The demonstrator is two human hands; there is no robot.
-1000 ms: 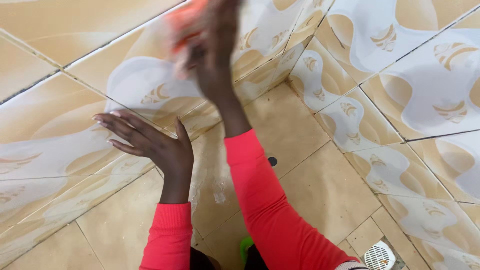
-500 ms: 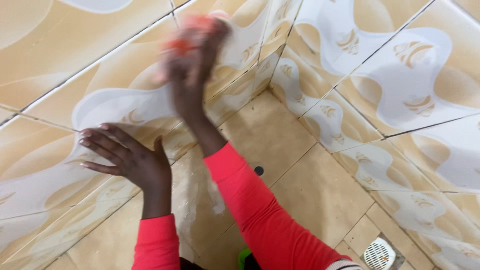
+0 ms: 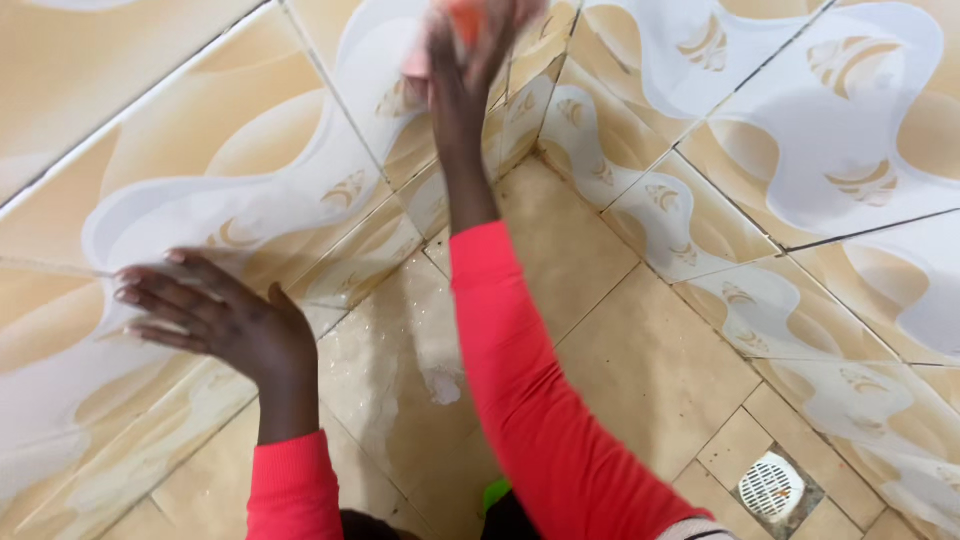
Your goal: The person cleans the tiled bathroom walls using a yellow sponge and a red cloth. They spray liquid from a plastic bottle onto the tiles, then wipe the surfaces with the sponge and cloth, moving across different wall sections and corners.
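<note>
My right hand (image 3: pixel 468 62) reaches up near the room corner and grips an orange and pink scrubbing sponge (image 3: pixel 455 22), pressed against the patterned beige and white wall tiles (image 3: pixel 250 140). The top frame edge cuts off part of the sponge. My left hand (image 3: pixel 205 315) lies flat with fingers spread against the left wall, low down, holding nothing. Both arms wear bright pink-red sleeves.
Two tiled walls meet at a corner above a tan tiled floor (image 3: pixel 640 360). A patch of white foam (image 3: pixel 440 385) lies on the wet floor by the left wall. A white round drain cover (image 3: pixel 772 487) sits at the lower right. Something green (image 3: pixel 492 492) shows below my arms.
My right hand with the sponge has swept right and upward along the left wall toward the corner. My left hand stays braced on the wall. The view shifted slightly.
</note>
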